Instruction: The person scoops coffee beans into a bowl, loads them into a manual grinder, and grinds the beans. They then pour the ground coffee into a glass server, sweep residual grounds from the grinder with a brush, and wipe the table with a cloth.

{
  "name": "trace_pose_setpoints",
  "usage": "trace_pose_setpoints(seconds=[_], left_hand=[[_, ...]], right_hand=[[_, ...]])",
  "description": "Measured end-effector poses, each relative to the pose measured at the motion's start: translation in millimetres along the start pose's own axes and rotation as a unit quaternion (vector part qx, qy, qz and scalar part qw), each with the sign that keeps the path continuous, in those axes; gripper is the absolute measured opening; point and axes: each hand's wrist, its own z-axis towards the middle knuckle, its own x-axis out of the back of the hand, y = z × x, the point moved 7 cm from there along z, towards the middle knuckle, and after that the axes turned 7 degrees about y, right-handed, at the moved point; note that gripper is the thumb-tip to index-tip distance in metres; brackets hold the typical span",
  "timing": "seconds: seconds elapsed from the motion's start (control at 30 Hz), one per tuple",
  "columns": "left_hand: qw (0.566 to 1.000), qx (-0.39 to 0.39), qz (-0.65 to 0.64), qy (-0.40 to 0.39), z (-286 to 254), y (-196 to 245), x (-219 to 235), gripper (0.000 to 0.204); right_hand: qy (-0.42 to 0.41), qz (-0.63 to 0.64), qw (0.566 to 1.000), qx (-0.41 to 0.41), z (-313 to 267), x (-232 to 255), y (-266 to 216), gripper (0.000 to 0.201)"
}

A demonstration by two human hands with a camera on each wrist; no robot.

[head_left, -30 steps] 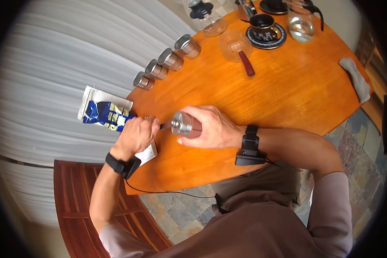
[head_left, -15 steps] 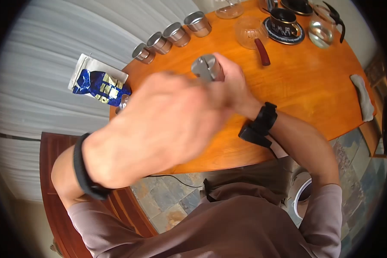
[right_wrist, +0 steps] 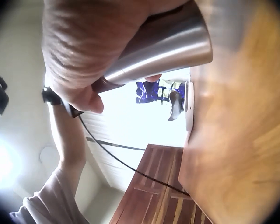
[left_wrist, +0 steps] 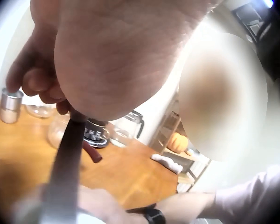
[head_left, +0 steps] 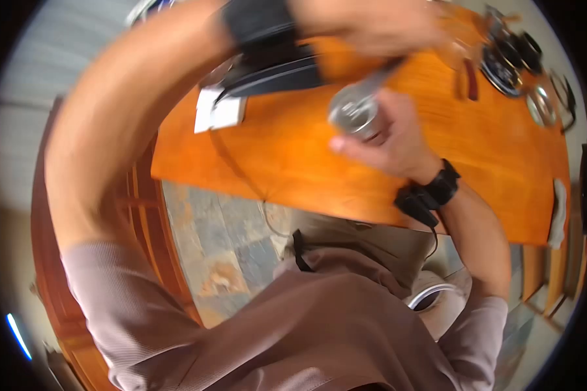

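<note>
My right hand (head_left: 407,133) grips the steel body of a hand coffee grinder (head_left: 355,112), fingers wrapped round it above the wooden table (head_left: 293,146). From the grinder's top a flat metal crank (left_wrist: 67,168) runs up to my left hand (head_left: 378,26), blurred in the head view. Its fingers curl round the end of that crank, where the knob is hidden by the palm in the left wrist view. Seen from the right wrist, the grinder's lower part is a smooth tapered steel cylinder, close over the tabletop.
A white flat device (head_left: 218,112) lies near the table's left edge. Blue-and-white bag (right_wrist: 151,91) and metal scoop (right_wrist: 176,106) are beside it. At the far right stand a red-handled glass vessel (left_wrist: 92,152), black cup (left_wrist: 97,130) and glass jug (head_left: 542,107). A grey cloth (head_left: 557,215) lies at the edge.
My left hand has swung from the left side of the grinder round to its far side with the crank. The head view has shifted, and the right hand keeps holding the grinder.
</note>
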Motion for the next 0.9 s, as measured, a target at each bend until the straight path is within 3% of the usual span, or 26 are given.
trace_pose_setpoints(seconds=[0.07, 0.13, 0.17, 0.2, 0.23, 0.27, 0.33, 0.4, 0.47, 0.53, 0.57, 0.6, 0.67, 0.7, 0.73, 0.8, 0.9], left_hand=[[0.999, 0.046, -0.004, 0.024, -27, 12, 1, 0.017], [0.997, 0.063, 0.002, 0.047, -45, 5, 1, 0.017], [0.996, 0.065, 0.008, 0.056, 11, -45, -17, 0.018], [0.996, 0.063, 0.011, 0.064, 1, -57, -19, 0.019], [0.996, 0.058, 0.014, 0.072, 27, -124, -29, 0.019], [0.996, 0.051, 0.018, 0.077, 17, -128, -33, 0.020], [0.996, 0.035, 0.025, 0.081, -22, -94, -30, 0.022], [0.996, 0.015, 0.032, 0.081, -69, -41, -23, 0.024], [0.995, -0.003, 0.043, 0.085, -112, 9, -15, 0.026], [0.994, -0.022, 0.057, 0.094, -136, 32, -13, 0.029], [0.992, -0.033, 0.065, 0.099, -41, -39, -43, 0.030], [0.991, -0.045, 0.071, 0.104, -44, -52, -47, 0.031], [0.996, -0.014, 0.079, 0.037, 12, -27, -50, 0.035], [0.993, -0.066, 0.076, 0.062, 34, -7, -43, 0.035], [0.987, -0.118, 0.073, 0.084, 44, 7, -38, 0.036], [0.987, -0.089, 0.078, 0.106, 22, 19, -27, 0.033], [0.983, -0.043, 0.067, 0.163, -35, 61, -5, 0.025]], right_hand=[[0.078, 0.047, 0.996, -0.016, 5, 10, 9, 0.032], [0.140, -0.054, 0.982, -0.115, -1, 37, 54, 0.024], [0.178, 0.059, 0.971, -0.147, 2, 46, 55, 0.024], [0.218, 0.170, 0.944, -0.183, 1, 56, 59, 0.024], [0.307, 0.149, 0.936, -0.086, 5, 88, 87, 0.026], [0.393, 0.129, 0.911, 0.013, 6, 111, 110, 0.029], [0.260, 0.116, 0.952, -0.112, 28, 83, 52, 0.029], [0.256, 0.109, 0.955, -0.107, 25, 68, 34, 0.034], [0.206, 0.102, 0.972, -0.045, 21, 47, 11, 0.039], [0.094, 0.087, 0.988, -0.081, 5, 20, 5, 0.043], [0.052, 0.073, 0.993, -0.077, -1, 9, 3, 0.042], [0.011, 0.057, 0.996, -0.074, -6, 0, 4, 0.041], [-0.035, -0.010, 0.999, -0.036, -6, 2, 11, 0.045], [-0.077, -0.075, 0.994, -0.002, -8, 2, 17, 0.048], [-0.084, -0.075, 0.994, 0.003, -14, 6, 31, 0.048], [0.095, 0.002, 0.987, -0.127, -22, 42, 76, 0.039], [0.153, 0.065, 0.980, -0.109, -3, 60, 81, 0.034]])
